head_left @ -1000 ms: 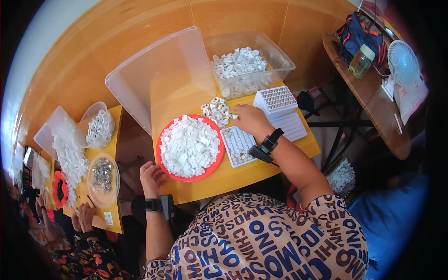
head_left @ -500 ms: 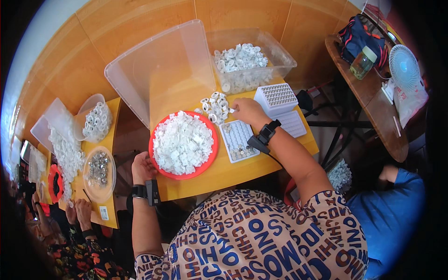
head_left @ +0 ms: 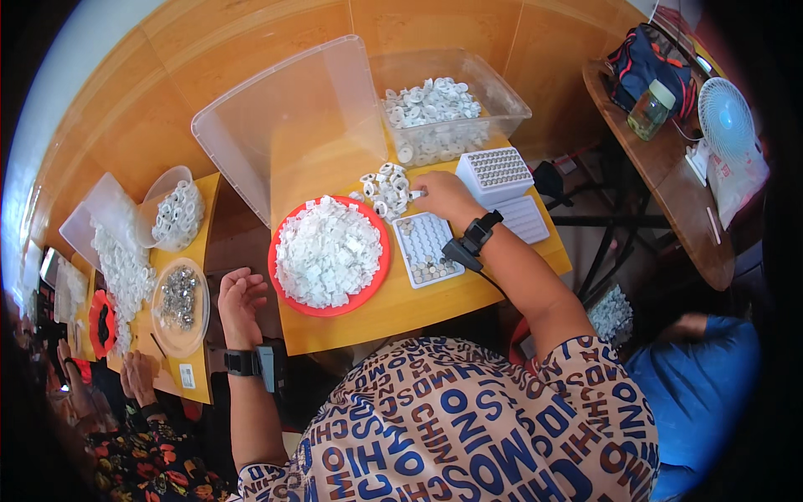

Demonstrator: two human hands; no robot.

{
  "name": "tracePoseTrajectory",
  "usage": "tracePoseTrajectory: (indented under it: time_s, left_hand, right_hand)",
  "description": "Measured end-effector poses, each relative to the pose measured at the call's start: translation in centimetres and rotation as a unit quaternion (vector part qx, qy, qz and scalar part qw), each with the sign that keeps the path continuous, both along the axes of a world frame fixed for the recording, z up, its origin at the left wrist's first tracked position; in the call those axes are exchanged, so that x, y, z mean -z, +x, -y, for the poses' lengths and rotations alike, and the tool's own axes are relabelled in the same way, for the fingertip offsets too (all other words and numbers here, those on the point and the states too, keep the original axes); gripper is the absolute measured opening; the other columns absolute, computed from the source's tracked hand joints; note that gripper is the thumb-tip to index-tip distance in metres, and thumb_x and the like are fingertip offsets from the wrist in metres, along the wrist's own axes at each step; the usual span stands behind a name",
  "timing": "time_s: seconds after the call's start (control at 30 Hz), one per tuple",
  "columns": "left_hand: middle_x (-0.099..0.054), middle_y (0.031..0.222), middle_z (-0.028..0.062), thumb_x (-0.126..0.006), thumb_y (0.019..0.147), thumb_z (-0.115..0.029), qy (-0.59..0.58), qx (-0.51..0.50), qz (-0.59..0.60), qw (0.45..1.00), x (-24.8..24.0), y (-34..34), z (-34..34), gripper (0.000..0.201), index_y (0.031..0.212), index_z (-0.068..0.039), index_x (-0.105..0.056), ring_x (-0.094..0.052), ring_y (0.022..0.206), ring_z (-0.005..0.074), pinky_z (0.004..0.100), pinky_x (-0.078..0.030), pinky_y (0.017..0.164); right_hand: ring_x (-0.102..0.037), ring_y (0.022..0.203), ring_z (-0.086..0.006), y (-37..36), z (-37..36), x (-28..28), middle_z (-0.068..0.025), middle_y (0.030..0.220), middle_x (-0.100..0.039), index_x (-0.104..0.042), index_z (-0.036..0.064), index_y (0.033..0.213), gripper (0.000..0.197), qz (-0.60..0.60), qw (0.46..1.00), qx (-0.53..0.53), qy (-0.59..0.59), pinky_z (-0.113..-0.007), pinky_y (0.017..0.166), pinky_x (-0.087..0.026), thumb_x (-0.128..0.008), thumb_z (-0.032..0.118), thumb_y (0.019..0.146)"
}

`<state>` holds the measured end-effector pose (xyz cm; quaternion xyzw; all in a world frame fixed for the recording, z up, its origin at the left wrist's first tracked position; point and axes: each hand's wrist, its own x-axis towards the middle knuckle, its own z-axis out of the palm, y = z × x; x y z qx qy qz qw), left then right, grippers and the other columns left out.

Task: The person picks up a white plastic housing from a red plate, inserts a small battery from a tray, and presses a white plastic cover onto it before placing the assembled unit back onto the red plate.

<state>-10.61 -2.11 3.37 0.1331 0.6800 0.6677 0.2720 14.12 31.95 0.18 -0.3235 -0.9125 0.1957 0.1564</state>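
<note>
My right hand (head_left: 446, 199) pinches a small white plastic part (head_left: 416, 195) at the right edge of a loose pile of white round parts with metal pieces (head_left: 386, 191). Just nearer lies a white tray (head_left: 428, 237) with rows of slots and several small round metal pieces at its near end. My left hand (head_left: 241, 308) is raised left of the red plate (head_left: 383, 280), apart from it. Its fingers are curled in toward the thumb; whatever they may hold cannot be made out. Small white plastic pieces (head_left: 326, 251) are heaped high on the plate.
Behind the pile stands a clear bin (head_left: 502, 113) of white parts, with a clear plastic lid (head_left: 288, 125) leaning beside it. A white box of metal pieces (head_left: 495, 176) sits at the right on another tray (head_left: 523, 219). Co-workers sit on both sides; a fan (head_left: 726, 121) stands far right.
My left hand has lifted away from the red plate's rim, moving left, and its fingers have curled. My right hand stays by the pile, shifted only slightly.
</note>
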Motion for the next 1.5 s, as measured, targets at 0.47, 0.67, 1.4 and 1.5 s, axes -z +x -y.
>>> tracePoseTrajectory:
  time_s: [0.47,0.67,1.4,1.5]
  left_hand:
    - [-0.065,0.104,0.0132,-0.051,0.095,-0.035,0.185,0.296,0.220,0.911,-2.4,8.9,-5.4,0.045,0.125,-0.002,-0.052,-0.063,0.092,0.0223,0.0297,-0.050,0.076]
    - [-0.062,0.108,0.0126,-0.049,0.098,-0.030,0.258,0.270,0.291,0.881,-0.5,10.9,-4.7,0.034,0.120,-0.003,-0.049,-0.062,0.094,0.0215,0.0323,-0.051,0.078]
    - [-0.061,0.107,0.0107,-0.061,0.091,-0.010,0.317,0.217,0.265,0.885,0.6,10.8,-3.1,0.025,0.113,-0.003,-0.051,-0.062,0.099,0.0215,0.0350,-0.050,0.088]
    - [-0.061,0.105,0.0097,-0.058,0.091,-0.009,0.302,0.208,0.268,0.891,1.0,11.0,-2.8,0.024,0.112,-0.003,-0.049,-0.060,0.094,0.0187,0.0315,-0.048,0.083]
  right_hand:
    - [-0.062,0.080,-0.0262,0.0,15.0,-7.8,-0.0067,0.089,-0.060,-0.066,0.0075,0.090,0.016,-0.279,0.944,-0.178,0.000,-0.035,0.070,-0.052,-0.069,0.007,0.074]
    - [-0.062,0.084,-0.0252,-1.3,17.2,-7.0,-0.0054,0.092,-0.059,-0.064,0.0080,0.090,0.019,-0.265,0.942,-0.206,0.011,-0.035,0.070,-0.052,-0.069,0.002,0.073]
    - [-0.060,0.084,-0.0279,-2.1,19.0,-6.9,-0.0093,0.091,-0.058,-0.061,0.0075,0.100,0.029,-0.261,0.944,-0.187,-0.069,-0.038,0.069,-0.049,-0.073,0.011,0.073]
    - [-0.061,0.086,-0.0281,-2.1,18.8,-6.3,-0.0092,0.092,-0.059,-0.062,0.0068,0.098,0.028,-0.246,0.947,-0.194,-0.077,-0.038,0.071,-0.050,-0.073,0.013,0.073]
